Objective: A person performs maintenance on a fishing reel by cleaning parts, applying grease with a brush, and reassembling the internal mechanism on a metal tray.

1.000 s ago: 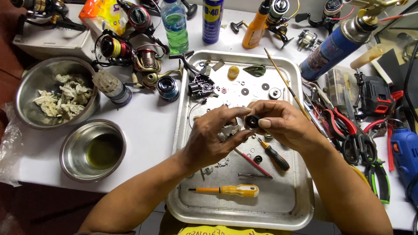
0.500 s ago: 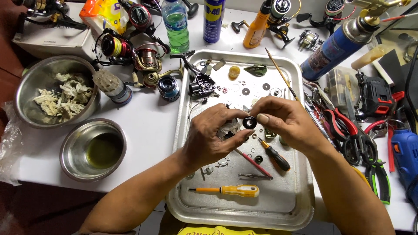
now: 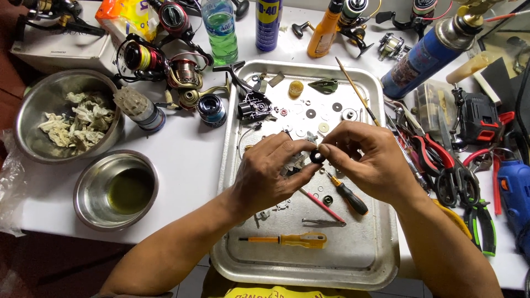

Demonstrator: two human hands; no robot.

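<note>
Centre frame: small black ring [image 3: 316, 156] is pinched between left hand [image 3: 270, 174] and right hand [image 3: 369, 160] | washers and reel body [image 3: 254, 106] lie unassembled on metal tray [image 3: 364, 259], upper centre | much is judged left.

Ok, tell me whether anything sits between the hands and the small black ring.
Nothing visible does. The small black ring is pinched directly between the fingertips of the left hand and the right hand, above the metal tray. A grey part lies under the left fingers, beside the ring.
</note>
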